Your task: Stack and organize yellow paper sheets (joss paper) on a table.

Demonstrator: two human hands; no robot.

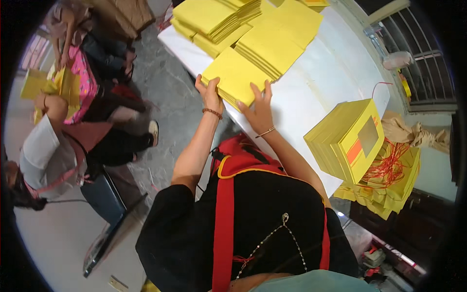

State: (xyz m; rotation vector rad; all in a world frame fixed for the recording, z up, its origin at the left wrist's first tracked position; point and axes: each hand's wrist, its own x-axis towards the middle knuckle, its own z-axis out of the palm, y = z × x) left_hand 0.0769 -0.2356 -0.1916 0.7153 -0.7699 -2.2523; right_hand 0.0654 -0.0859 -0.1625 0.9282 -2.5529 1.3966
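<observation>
A stack of flat yellow paper pieces (238, 73), perhaps folded bags, lies at the table's near left edge. My left hand (210, 95) grips its left side, thumb on top. At its near right corner my right hand (259, 111) has the thumb against the front edge and the fingers over the right side. Both hands clasp the stack between them. Touching it at the far side are more yellow stacks (279, 41).
A white table (321, 90) carries a yellow block of stacked bags (335, 141) on the right. Beside it lie red cords (389, 163) on yellow paper bags (377, 202). At left, two people work with yellow pieces at a pink cloth (80, 92); a black chair (104, 197) stands near.
</observation>
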